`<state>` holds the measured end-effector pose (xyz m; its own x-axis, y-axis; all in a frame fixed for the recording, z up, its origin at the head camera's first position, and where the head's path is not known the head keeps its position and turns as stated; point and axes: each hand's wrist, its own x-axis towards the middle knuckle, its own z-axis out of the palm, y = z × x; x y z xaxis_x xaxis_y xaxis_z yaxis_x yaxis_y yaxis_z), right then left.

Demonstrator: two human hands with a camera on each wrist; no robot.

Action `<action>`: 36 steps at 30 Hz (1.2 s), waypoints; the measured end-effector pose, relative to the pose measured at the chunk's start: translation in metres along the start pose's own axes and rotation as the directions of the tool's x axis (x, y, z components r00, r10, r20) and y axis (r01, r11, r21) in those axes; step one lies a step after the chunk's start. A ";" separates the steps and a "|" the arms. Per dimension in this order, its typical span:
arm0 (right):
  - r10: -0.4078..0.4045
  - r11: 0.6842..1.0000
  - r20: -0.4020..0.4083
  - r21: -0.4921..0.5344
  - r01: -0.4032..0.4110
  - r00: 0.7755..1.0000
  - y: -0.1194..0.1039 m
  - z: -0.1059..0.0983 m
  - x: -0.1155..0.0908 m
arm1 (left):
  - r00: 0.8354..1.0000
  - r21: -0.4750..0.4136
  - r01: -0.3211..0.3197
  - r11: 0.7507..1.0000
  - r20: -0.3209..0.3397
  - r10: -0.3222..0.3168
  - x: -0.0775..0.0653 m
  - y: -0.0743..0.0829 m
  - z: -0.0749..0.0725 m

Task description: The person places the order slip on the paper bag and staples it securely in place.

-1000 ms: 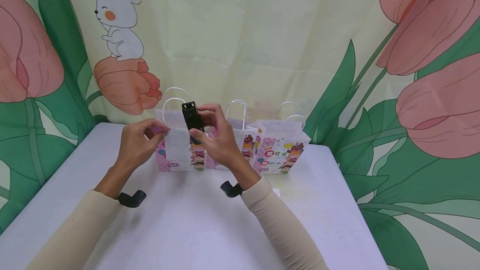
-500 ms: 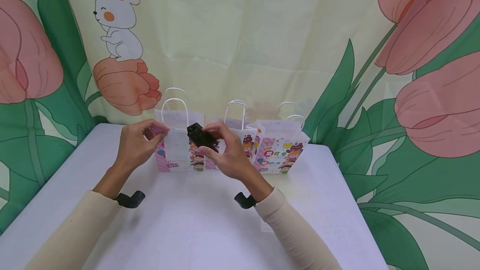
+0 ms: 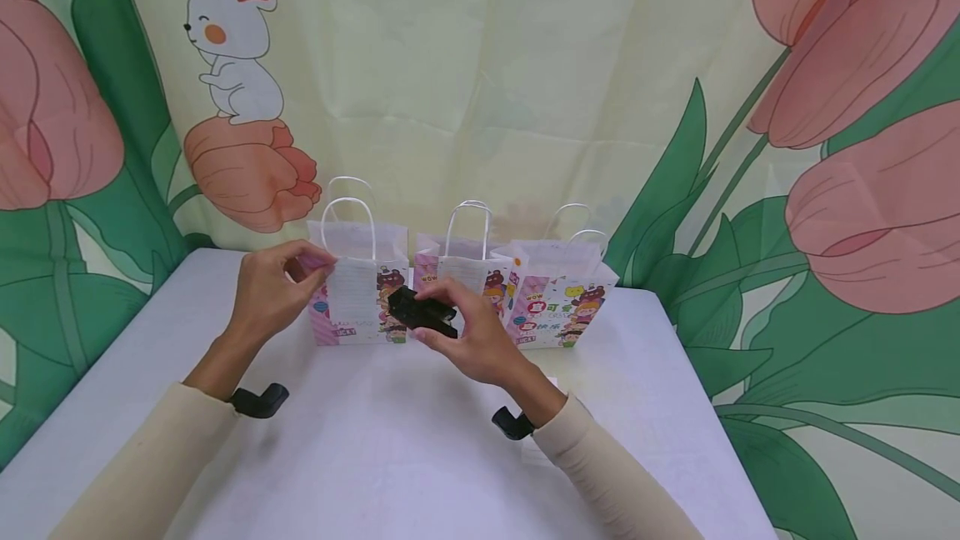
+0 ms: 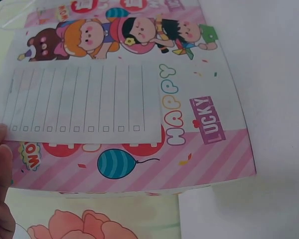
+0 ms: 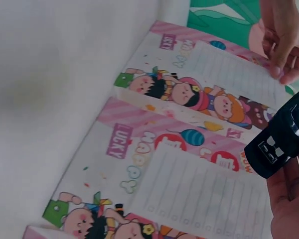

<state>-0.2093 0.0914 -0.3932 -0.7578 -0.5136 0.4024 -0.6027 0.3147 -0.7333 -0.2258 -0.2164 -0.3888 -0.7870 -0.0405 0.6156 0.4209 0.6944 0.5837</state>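
My left hand (image 3: 270,286) pinches the top corner of a lined checklist sheet (image 4: 79,104) against the rim of the left paper gift bag (image 3: 341,330). The sheet lies flat on the bag's printed front. In my right hand (image 3: 480,336) is a small black stapler (image 3: 422,312), gripped between thumb and fingers. It is in front of the gap between the left bag and the middle gift bag (image 3: 425,269), apart from the left sheet. A second lined sheet (image 5: 199,191) lies on the middle bag's front, partly behind the stapler in the head view.
The right gift bag (image 3: 558,307) stands beside the middle one; all have white twisted handles. A pale paper sheet (image 3: 534,452) lies on the white table (image 3: 360,440), partly under my right forearm. A printed curtain (image 3: 555,65) hangs behind the bags.
My right hand has drawn the stapler down and to the right, away from the left bag's top edge, tilting it toward level. My left hand keeps its pinch on the sheet.
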 end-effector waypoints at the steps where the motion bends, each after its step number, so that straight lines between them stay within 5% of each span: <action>1: 0.013 1.000 0.009 -0.011 -0.013 1.000 0.001 0.000 -0.003 | 1.000 -0.004 0.000 1.000 0.000 0.000 0.000 0.000 0.000; 14: 0.086 0.990 0.116 -0.124 -0.071 0.990 0.016 0.000 -0.027 | 1.000 -0.011 -0.008 1.000 -0.008 0.008 -0.001 0.001 0.001; 36: 0.242 0.940 0.258 -0.299 -0.161 0.935 0.039 0.007 -0.060 | 1.000 -0.011 -0.003 1.000 -0.020 0.003 -0.001 0.002 0.001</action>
<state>-0.1855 0.1293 -0.4499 -0.7900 -0.6104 0.0572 -0.5199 0.6175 -0.5903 -0.2245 -0.2140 -0.3891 -0.7763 -0.0528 0.6281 0.4286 0.6865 0.5874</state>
